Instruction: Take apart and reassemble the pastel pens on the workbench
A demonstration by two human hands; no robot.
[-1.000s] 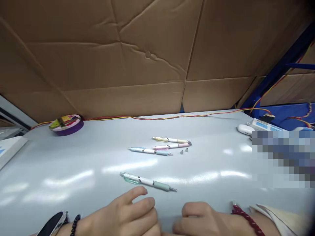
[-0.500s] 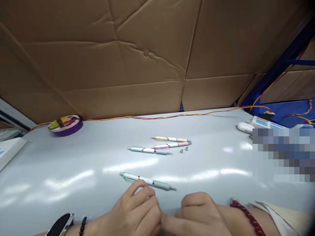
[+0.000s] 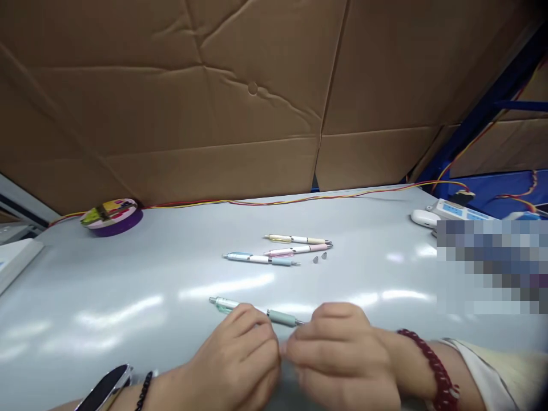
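My left hand (image 3: 242, 362) is closed low in the middle of the view, its fingers curled toward the right. Facing it, my right hand (image 3: 342, 357) is closed too and a little blurred. Their fingertips come together, and whatever they pinch is hidden behind the fingers. Just beyond the hands lies a green and white pen (image 3: 280, 317), partly covered by my left hand. Farther back rest a blue pen (image 3: 257, 259), a pink pen (image 3: 299, 250) and a yellow pen (image 3: 295, 239). Two small silvery cone-shaped pieces (image 3: 315, 260) lie beside their right ends.
A round purple tin (image 3: 117, 228) with a colourful lid stands at the back left. Red and yellow wires (image 3: 240, 201) run along the rear edge, before a cardboard wall (image 3: 171, 114). A white mouse-like object (image 3: 423, 218) and a power strip (image 3: 458, 211) lie at the right.
My right hand has risen away from me and its fingers have shifted against those of the left. My left hand has moved slightly upward. The pens stay where they were.
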